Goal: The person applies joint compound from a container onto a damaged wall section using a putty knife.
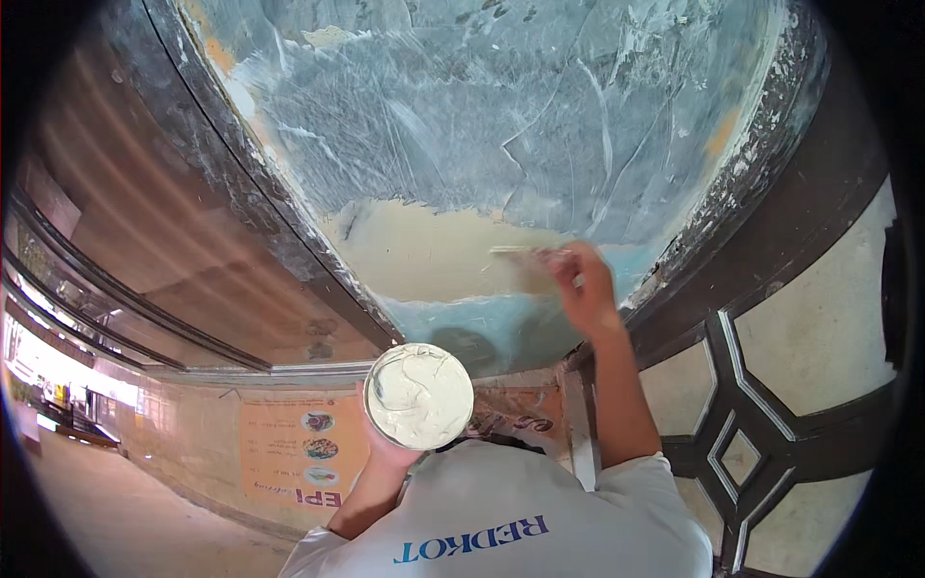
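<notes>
My left hand (393, 453) is wrapped round a round tub (370, 424) from below and holds it up. Pale cream filler (424, 400) with swirled ridges fills it nearly to the rim. My right hand (586, 289) is closed on a putty knife (525, 253), whose blade points left. The blade is at a smooth beige band of filler (414, 249) across the blue-grey wall panel (434, 135); slight blur leaves unclear whether it touches. Below that band runs a strip of light blue surface (462, 323), partly in the shadow of my arm.
Dark frames with flaked paint border the panel left (260, 183) and right (742, 183). A brown glossy pane (193, 241) stands at left. At right is a dark lattice (761, 414) with pale panels. An orange poster (289, 443) with food pictures hangs low on the left.
</notes>
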`<state>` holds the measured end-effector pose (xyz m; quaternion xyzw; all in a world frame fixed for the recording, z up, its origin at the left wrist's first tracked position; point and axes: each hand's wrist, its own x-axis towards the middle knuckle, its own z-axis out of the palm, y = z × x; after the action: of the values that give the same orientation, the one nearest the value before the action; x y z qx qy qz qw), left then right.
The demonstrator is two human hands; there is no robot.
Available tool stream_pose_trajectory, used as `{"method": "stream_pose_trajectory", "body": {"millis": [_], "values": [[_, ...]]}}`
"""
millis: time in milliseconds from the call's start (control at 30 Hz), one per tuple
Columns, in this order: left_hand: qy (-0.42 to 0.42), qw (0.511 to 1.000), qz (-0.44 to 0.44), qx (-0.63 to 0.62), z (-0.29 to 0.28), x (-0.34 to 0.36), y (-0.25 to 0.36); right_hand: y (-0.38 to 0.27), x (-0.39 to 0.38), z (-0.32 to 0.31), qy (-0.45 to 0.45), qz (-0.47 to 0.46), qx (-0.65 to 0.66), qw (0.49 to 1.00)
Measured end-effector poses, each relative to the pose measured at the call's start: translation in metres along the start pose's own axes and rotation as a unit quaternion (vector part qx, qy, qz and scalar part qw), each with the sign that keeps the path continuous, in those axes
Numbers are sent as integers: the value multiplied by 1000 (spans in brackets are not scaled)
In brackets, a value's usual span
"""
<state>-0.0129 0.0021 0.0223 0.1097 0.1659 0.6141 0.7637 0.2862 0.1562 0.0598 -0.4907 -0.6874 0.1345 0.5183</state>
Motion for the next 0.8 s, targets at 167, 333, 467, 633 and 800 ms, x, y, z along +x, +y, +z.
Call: {"method": "stream_pose_trajectory", "body": {"millis": [167, 333, 467, 633, 800], "values": [[-24, 996, 34, 75, 10, 3, -1, 39, -44, 75, -35, -97, -116, 988], [-26, 995, 71, 58, 5, 0, 4, 23, -30, 50, 49, 49, 75, 995], [-156, 924, 192, 293, 23, -1, 2, 18, -26, 62, -63, -61, 45, 995], [75, 990, -9, -118, 34, 1, 12, 31, -35, 95, -13, -88, -104, 991], [-169, 919, 221, 281, 17, -9, 12, -15, -21, 73, -25, -35, -30, 999]]}}
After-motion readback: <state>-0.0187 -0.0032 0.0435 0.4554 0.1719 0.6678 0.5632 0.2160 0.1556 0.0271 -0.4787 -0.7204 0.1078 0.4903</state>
